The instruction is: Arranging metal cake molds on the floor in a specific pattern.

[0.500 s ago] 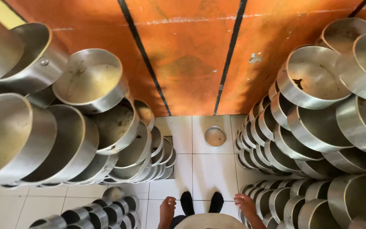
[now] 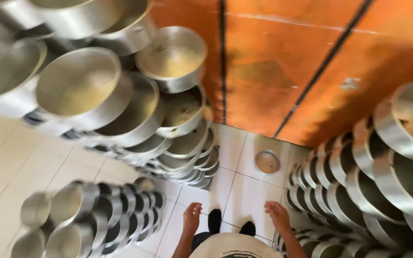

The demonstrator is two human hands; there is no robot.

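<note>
Pots [image 2: 87, 86] of bare metal stand in tall nested stacks to both sides of a narrow tiled floor [image 2: 244, 191], before an orange wall [image 2: 283, 62]. Head view: the left hand [image 2: 191, 217] and right hand [image 2: 277, 215] hang low, fingers loosely open, holding nothing. One small pot [image 2: 267, 161] sits alone on the floor ahead, apart from the stacks; nothing is lifted yet.
</note>
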